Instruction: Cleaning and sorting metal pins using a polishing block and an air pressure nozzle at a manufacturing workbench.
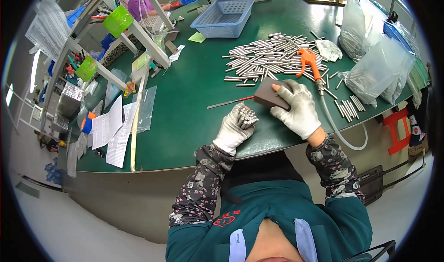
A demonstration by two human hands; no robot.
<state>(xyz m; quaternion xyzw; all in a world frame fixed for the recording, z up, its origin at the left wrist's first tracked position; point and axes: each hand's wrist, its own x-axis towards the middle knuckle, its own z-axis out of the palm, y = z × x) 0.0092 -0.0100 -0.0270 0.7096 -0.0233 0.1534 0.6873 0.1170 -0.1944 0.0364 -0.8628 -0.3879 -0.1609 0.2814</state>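
The left hand (pixel 233 128) has its grip closed around a bundle of metal rods (pixel 247 117) above the green tabletop (pixel 194 95), rod ends pointing up and right toward the dark block (pixel 273 95) held by the right hand (pixel 298 109). Rod lower lengths are hidden in the glove.

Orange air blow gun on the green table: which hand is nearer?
Right. The right hand lies just below the orange air blow gun; the left hand sits farther left, gripping metal rods.

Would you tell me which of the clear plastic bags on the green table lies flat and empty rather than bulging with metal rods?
The flat clear plastic bag at the table's left edge, beside the paper sheets; the bulging bags sit at the right.
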